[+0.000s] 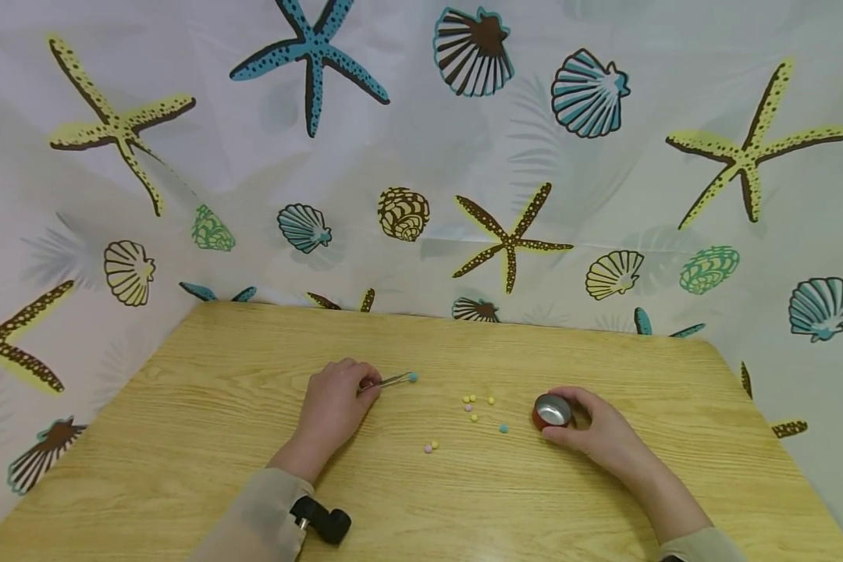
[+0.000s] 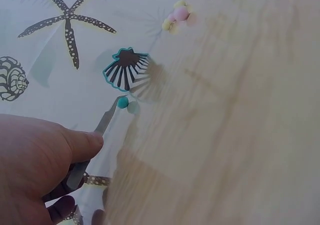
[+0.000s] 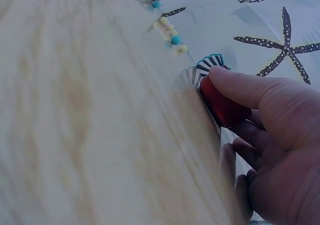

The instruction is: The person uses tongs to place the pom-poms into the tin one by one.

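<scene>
Pinching thin metal tweezers (image 1: 392,381), the left hand (image 1: 337,402) in the head view points their tips inward across the wooden surface (image 1: 183,406), with a blue ball (image 1: 413,377) at the end; the low, sideways hold likely lets the fingers stay out of the way of so small a thing. On the other side, the right hand (image 1: 604,437) has thumb and fingers around a small red cup (image 1: 539,421), its silvery mouth facing up, a hold that seems meant to steady it while leaving the rim uncovered. Between the two hands lie loose yellow balls (image 1: 474,418), pink balls (image 1: 428,449) and a second blue ball (image 1: 503,428), scattered where either side could get at them. A cloth printed with shells and starfish (image 1: 509,242) hangs behind. From the left wrist, the thumb presses along the tweezers well back from the tips, probably to leave their length free for a fine squeeze; the blue ball sits right at the tips, though I cannot tell whether it is lifted off the wood. From the right wrist, the thumb lies on the cup's red side near its rim, with fingers curled opposite, a light-looking grip that would suit something this small; the cup's inside is hidden from here.
</scene>
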{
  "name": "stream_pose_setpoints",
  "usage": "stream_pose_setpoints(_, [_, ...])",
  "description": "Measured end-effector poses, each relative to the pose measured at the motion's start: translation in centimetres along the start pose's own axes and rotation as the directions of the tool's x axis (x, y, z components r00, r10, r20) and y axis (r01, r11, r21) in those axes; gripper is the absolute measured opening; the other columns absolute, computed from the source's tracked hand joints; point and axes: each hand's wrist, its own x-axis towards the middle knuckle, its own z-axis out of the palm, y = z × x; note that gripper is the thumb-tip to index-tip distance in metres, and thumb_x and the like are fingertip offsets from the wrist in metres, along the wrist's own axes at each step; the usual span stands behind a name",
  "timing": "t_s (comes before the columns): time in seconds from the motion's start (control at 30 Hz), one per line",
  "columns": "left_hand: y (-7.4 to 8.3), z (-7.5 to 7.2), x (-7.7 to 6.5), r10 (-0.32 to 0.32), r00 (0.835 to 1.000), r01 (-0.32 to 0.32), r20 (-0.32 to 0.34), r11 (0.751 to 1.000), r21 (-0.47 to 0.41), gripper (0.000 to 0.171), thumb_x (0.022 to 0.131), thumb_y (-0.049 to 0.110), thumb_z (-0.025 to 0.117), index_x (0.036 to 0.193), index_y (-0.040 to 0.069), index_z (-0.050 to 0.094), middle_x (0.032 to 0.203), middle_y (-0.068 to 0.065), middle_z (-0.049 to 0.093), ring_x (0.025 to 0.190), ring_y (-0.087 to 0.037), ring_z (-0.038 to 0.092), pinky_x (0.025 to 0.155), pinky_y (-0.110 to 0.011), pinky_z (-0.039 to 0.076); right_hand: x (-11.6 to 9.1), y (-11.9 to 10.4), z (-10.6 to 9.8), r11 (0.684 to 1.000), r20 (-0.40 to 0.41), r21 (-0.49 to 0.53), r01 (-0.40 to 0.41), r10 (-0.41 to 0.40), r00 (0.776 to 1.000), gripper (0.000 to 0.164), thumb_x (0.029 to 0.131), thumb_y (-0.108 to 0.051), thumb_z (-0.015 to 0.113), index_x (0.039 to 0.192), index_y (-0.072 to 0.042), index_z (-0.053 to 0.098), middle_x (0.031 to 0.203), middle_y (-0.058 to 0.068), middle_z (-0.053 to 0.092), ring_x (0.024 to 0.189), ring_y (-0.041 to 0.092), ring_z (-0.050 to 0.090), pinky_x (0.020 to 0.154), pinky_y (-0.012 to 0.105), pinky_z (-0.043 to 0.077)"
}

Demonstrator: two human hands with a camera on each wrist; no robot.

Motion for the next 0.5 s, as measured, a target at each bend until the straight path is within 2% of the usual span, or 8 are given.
stream_pose_setpoints(0.2, [-0.09,0.06,0.01,0.005,1.000,-0.005,-0.019,1.000,0.016,0.004,0.100,0.014,0.085,0.103,0.014,0.082,0.093,0.000,0.069,0.088,-0.026,0.064,0.081,-0.052,0.051,0.00,0.05,-0.03,1.000,0.001,-0.001,0.010,-0.010,1.000,0.074,0.094,-0.033,0.092,0.154,-0.007,0.059,0.154,0.018,0.060,0.153,0.041,0.044,0.126,0.066,0.026])
stream_pose_setpoints(0.5, [0.53,-0.51,0.25,0.050,0.994,-0.051,-0.096,0.999,-0.009,0.006,0.101,0.012,0.084,0.106,0.012,0.082,0.098,-0.003,0.071,0.091,-0.028,0.065,0.082,-0.051,0.049,0.13,0.05,-0.10,1.000,-0.001,-0.022,0.016,-0.016,1.000,0.075,0.094,-0.035,0.092,0.155,-0.008,0.059,0.154,0.018,0.060,0.152,0.042,0.045,0.124,0.067,0.029])
